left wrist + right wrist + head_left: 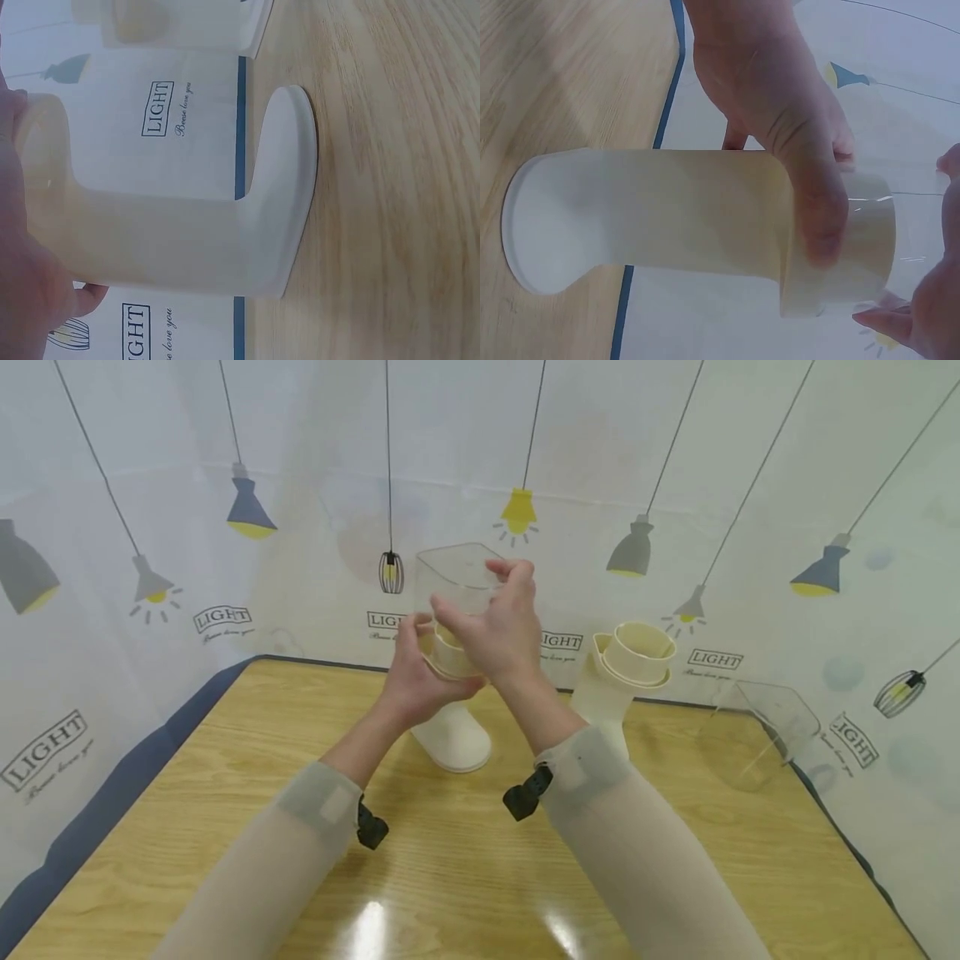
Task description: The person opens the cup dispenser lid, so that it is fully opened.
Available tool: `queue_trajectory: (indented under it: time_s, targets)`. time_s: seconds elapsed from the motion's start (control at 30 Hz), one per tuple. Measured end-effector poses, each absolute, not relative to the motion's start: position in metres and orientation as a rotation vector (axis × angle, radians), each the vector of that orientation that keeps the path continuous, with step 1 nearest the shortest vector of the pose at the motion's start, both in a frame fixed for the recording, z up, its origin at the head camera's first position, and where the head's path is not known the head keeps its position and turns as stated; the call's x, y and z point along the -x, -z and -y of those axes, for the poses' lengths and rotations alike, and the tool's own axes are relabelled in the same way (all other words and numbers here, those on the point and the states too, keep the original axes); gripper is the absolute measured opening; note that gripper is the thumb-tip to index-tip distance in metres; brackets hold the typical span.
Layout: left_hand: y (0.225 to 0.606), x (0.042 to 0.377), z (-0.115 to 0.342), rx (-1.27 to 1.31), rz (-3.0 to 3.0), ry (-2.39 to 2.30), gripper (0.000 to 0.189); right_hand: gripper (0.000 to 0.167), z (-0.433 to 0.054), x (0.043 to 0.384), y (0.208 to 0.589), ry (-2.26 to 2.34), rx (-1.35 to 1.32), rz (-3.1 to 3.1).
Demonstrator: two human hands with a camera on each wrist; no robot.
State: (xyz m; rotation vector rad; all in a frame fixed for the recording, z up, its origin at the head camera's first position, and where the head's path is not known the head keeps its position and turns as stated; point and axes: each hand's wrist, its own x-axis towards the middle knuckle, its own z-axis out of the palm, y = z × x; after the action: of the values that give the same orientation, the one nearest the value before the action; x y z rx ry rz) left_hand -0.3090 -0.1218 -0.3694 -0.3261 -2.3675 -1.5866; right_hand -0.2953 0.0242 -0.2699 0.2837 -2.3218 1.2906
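A cream plastic stand (459,739) with a flat rounded foot and a round collar on top stands upright on the table. My left hand (416,685) grips it just under and around the collar; in the right wrist view the left thumb lies across the collar (870,232). Above the collar is a clear plastic container (459,564), upright, with its rim at the top. My right hand (506,631) holds this container between spread thumb and fingers. The container's lower end is at the collar; how far it sits inside, I cannot tell.
A second cream stand (611,702) with a similar collar stands to the right. Farther right, another clear container (761,739) rests on the wooden table (300,860). A white curtain (315,485) printed with lamps hangs close behind the table's far edge.
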Motion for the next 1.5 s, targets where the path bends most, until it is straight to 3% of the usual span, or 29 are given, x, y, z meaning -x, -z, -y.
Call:
queue_trajectory:
  time_s: [1.5]
  targets:
    - [0.3695,0.3082,0.1224,0.378,2.362,1.561,0.127,0.088,-0.0322,0.2934,0.2630,-1.416,-0.301,2.266]
